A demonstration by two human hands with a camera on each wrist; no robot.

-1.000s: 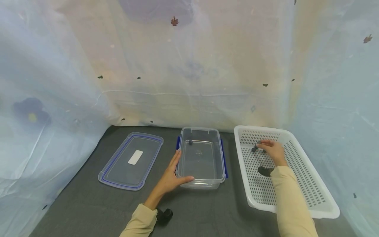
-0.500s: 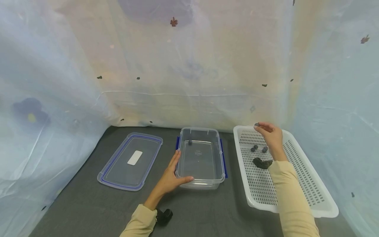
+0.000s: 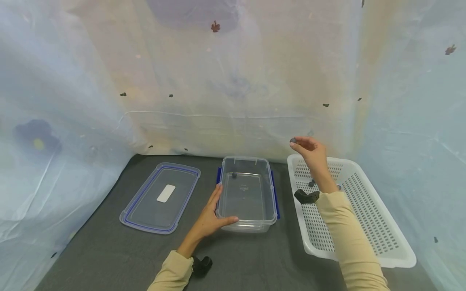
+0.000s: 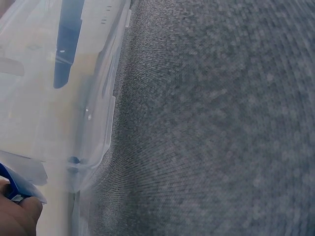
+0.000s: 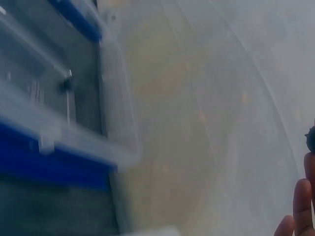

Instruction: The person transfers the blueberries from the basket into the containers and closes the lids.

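Pinched in the fingertips of my right hand (image 3: pixel 314 159) is a small dark blueberry (image 3: pixel 293 140), held above the far left corner of the white basket (image 3: pixel 391 226). At its edge the right wrist view shows the same blueberry (image 5: pixel 310 140). My left hand (image 3: pixel 209 220) rests against the clear plastic container (image 3: pixel 249 223), straight fingers along its left side and thumb at the front rim. In the left wrist view, fingertips lie by a blue latch (image 4: pixel 22 189). One blueberry (image 3: pixel 234 175) sits inside the container. Another blueberry (image 3: pixel 311 183) shows in the basket, others partly hidden by the right arm.
Left of the container, a clear lid (image 3: pixel 149 214) with a blue seal and a white label lies flat on the dark grey cloth (image 3: pixel 251 262). A patterned curtain (image 3: pixel 247 89) hangs behind and at both sides. Blue latches (image 3: pixel 275 194) fold out from the container's sides.
My right hand has picked a blueberry out of the basket, lifted it and carried it left to the basket's far left corner. My left hand has stayed at the container.
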